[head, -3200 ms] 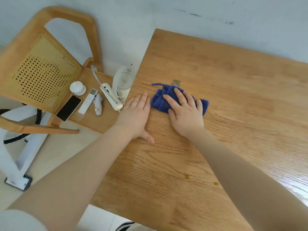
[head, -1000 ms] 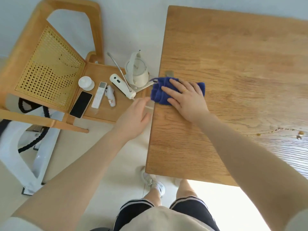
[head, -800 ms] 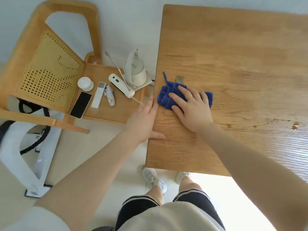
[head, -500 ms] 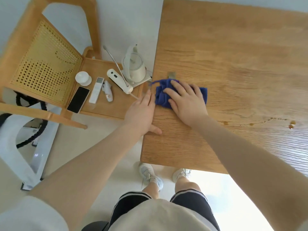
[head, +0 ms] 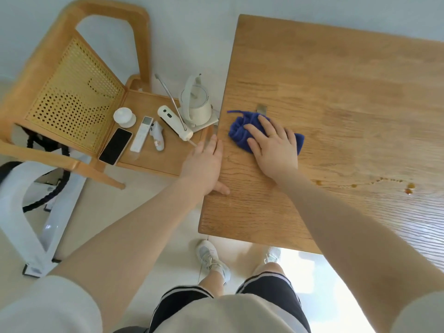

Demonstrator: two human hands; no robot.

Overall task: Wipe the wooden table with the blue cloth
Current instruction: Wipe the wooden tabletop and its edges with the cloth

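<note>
Pressing flat, the right hand (head: 274,150) covers the blue cloth (head: 237,133); left hand (head: 204,164) spread on the table (head: 336,92) edge.

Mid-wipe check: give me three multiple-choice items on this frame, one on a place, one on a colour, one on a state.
1. Where does the blue cloth lie?
A. near the table's left edge
B. on the chair seat
C. on the floor

2. What colour are the droplets on the wooden table?
A. blue
B. amber-brown
C. white

3. How is the right hand placed?
A. raised clear of the cloth
B. gripping the kettle
C. pressed flat on the cloth

Answers: 1 A, the cloth sits just inside the left edge; 2 B, the spots at far right are amber; 3 C, its fingers are spread over the cloth.
</note>
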